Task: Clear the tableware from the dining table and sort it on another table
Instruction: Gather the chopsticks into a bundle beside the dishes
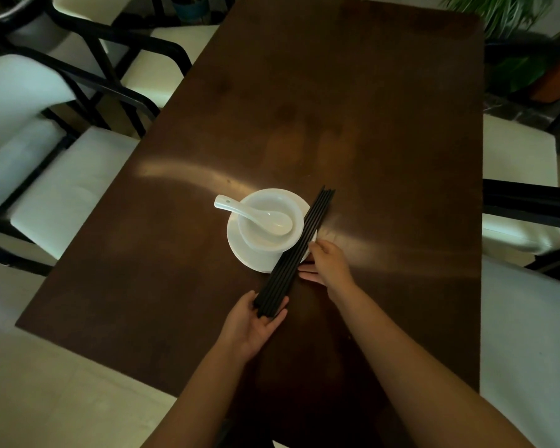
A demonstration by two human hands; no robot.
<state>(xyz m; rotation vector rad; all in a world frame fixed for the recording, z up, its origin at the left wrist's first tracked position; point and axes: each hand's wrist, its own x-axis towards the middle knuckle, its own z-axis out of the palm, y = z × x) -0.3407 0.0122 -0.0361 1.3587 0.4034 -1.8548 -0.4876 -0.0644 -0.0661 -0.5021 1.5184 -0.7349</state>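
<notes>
We are standing at the near end of a dark brown surface (pixel 353 108), both bare arms reaching in from the bottom of the view. Our left hand (pixel 256 321) is cupping, palm up, the near ends of a bundle of black chopsticks (pixel 296 250); its grip is loose, fingers spread under the sticks rather than closed around them. Our right hand (pixel 328 261) is lying against the right side of the bundle about midway along it, fingers extended and touching the sticks, so that grip is also unclenched. We cannot tell the exact count of chopsticks, though several are showing side by side.

The bundle is running diagonally from the left palm up and to the right, its middle crossing the right edge of a white plate (pixel 243 250) and its far tips reaching past the plate. A white bowl (pixel 272 221) is sitting on the plate, and 1 white spoon (pixel 256 216) is resting in the bowl with its handle sticking out over the rim to the left. The stack is sitting near the middle of the surface, slightly toward us.

Pale cushioned chairs (pixel 62 189) with black frames are lining both long sides. Green plants (pixel 505 17) are showing at the far right corner.
</notes>
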